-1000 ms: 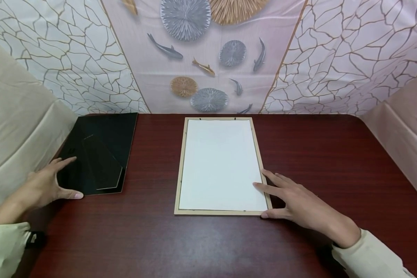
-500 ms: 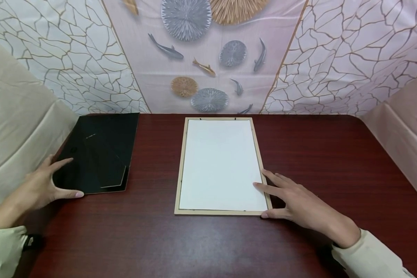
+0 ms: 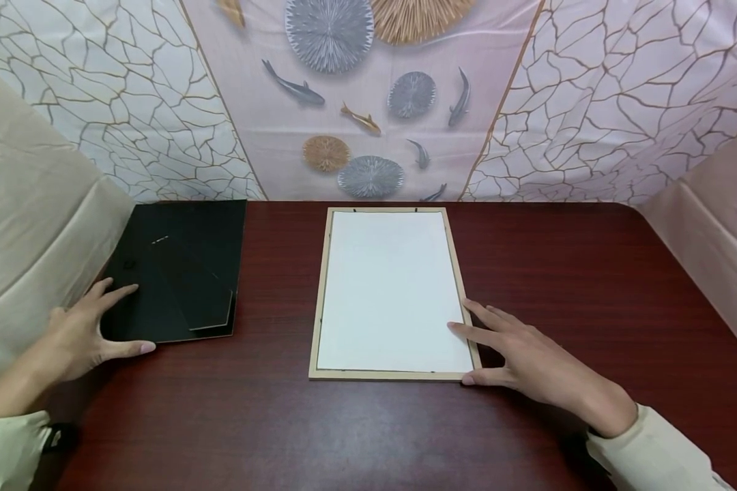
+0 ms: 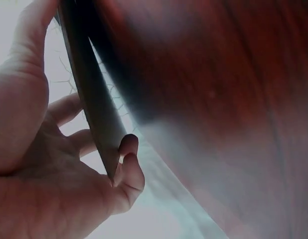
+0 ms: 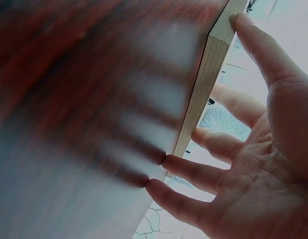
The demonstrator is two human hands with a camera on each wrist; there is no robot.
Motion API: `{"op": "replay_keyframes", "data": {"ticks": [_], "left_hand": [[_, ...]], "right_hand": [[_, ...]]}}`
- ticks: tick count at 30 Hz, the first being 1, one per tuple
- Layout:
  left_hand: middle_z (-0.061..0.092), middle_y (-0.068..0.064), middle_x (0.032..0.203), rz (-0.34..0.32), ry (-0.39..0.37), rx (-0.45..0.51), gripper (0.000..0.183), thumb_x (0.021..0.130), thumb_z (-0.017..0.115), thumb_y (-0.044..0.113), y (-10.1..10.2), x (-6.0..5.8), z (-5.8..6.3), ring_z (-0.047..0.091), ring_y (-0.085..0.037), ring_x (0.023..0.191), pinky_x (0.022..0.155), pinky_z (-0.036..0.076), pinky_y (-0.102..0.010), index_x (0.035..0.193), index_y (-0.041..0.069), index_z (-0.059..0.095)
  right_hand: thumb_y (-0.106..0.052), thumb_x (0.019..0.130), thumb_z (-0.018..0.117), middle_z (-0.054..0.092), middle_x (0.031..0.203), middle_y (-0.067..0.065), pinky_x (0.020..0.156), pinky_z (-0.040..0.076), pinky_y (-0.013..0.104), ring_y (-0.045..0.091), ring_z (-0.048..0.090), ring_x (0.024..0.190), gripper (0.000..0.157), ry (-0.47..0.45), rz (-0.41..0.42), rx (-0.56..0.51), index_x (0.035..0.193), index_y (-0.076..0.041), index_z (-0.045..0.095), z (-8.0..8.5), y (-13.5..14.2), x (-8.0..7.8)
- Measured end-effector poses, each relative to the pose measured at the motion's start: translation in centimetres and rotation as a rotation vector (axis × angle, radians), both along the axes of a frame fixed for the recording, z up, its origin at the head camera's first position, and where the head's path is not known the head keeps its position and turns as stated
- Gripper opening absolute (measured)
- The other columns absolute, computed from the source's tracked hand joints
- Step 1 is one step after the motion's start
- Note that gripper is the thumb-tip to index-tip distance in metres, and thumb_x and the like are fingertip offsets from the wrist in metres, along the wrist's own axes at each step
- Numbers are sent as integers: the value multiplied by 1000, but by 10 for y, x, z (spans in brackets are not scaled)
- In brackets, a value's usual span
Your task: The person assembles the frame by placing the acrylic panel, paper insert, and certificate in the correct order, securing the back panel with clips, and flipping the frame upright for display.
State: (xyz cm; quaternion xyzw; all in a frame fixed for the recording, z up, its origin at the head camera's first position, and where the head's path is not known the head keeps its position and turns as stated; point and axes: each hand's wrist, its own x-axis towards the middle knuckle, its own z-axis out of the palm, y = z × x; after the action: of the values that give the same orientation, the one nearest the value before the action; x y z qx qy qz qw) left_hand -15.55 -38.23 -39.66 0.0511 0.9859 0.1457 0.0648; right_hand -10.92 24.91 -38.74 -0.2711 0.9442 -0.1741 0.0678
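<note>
Dark reddish wood table [image 3: 374,436] here, kinda glossy, with a patterned cloth [image 3: 368,116] hung behind it (grey and gold fish and round shapes down the middle, cracked-line design either side) and cream padded panels [image 3: 31,211] closing in both ends. Over on the left end of the table there's a black board [image 3: 150,273], far edge close to the cloth, with a flap [image 3: 205,296] on its upper face that looks like a fold-out stand. Person's left hand [image 3: 76,344] has it by the near left corner: grip is pinching the board, thumb along the near edge and fingers round the other side, and the left wrist view shows the little finger hooked round the corner. Same view shows a gap between the board and the table, so that end is up off the wood. Middle of the table has a pale wooden frame [image 3: 322,293] lying flat, with a white sheet [image 3: 393,293] filling the inside and tiny dark bits along the inner edge, too small to make out. Right hand [image 3: 531,358] is at its near right corner, grip spread wide, thumb touching the corner, one fingertip reaching over the sheet and another at the right rim. Both sleeves [image 3: 651,447] are pale.
</note>
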Motion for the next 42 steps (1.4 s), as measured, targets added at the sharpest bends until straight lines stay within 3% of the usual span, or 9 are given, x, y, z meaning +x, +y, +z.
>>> {"op": "replay_keyframes", "data": {"ticks": [3, 9, 13, 23, 33, 42], "left_hand": [[10, -42, 164, 2, 28, -42, 121, 75, 89, 57, 2, 2, -3, 35, -76, 125, 93, 23, -68, 163, 2, 27], [9, -35, 168, 33, 101, -100, 123, 74, 86, 65, 7, 9, -6, 35, -74, 114, 81, 33, -71, 166, 12, 23], [13, -35, 166, 39, 136, -110, 121, 75, 86, 64, 11, 13, -6, 33, -72, 112, 75, 35, -73, 165, 12, 24], [18, -32, 164, 38, 193, -138, 119, 75, 85, 65, 15, 18, -4, 34, -69, 105, 74, 34, -73, 165, 12, 25], [20, -34, 161, 41, 189, -121, 112, 81, 82, 63, 15, 24, -4, 34, -72, 109, 75, 33, -76, 164, 13, 26], [28, -36, 155, 5, 215, -131, 112, 80, 82, 64, 28, 37, 0, 39, -62, 88, 66, 34, -59, 164, 13, 27]], "right_hand": [[-54, 90, 77, 36, 169, 16, 104, 45, 72, 49, 40, 149, 71, 4, 0, 2, 151, -23, 59, 0, 0, 0], [-53, 90, 77, 37, 169, 17, 105, 45, 71, 49, 41, 149, 70, 10, -2, -5, 151, -23, 59, 0, 0, 1], [-53, 90, 77, 36, 169, 16, 105, 45, 71, 49, 41, 149, 70, 10, 0, -1, 151, -23, 59, -1, 0, 0], [-53, 90, 78, 36, 169, 16, 105, 45, 71, 49, 41, 149, 71, 2, -2, 7, 151, -23, 59, -1, -1, -1], [-53, 90, 77, 36, 169, 16, 106, 44, 72, 49, 40, 149, 71, 3, -2, 1, 151, -23, 59, 0, -1, 0], [-53, 89, 78, 37, 168, 17, 105, 45, 71, 50, 41, 148, 70, 14, 6, 0, 150, -22, 60, -2, -1, -1]]}}
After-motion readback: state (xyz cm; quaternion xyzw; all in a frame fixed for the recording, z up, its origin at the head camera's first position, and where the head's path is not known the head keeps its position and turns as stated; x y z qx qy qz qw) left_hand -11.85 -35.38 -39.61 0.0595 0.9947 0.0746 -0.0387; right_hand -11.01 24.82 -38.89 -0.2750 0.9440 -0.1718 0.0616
